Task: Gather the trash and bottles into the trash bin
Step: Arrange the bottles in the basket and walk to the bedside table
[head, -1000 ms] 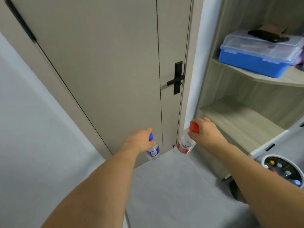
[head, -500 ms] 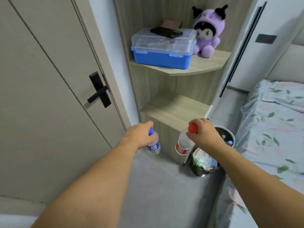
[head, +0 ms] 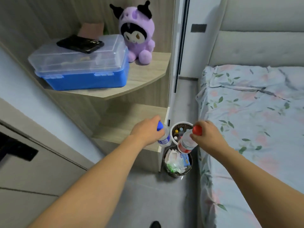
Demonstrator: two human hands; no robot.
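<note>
No label text legible: the blue-capped bottle [head: 163, 137] carries a blue-and-white band, the red-capped bottle [head: 186, 143] a red-and-white band, print too blurred to read. Both are clear plastic, cylindrical, hanging neck-up. Left hand [head: 146, 131] has fingers curled round the blue cap and neck; bottle body hangs below the fingers, in front of the lower wooden shelf [head: 125, 119]. Right hand [head: 208, 134] pinches the red cap between thumb and curled fingers; bottle tilts down-left, its base over the far rim of the trash bin [head: 169, 171]. Bin is round, dark, on grey floor between shelf unit and bed [head: 255, 112], filled with crumpled white, green and blue wrappers.
</note>
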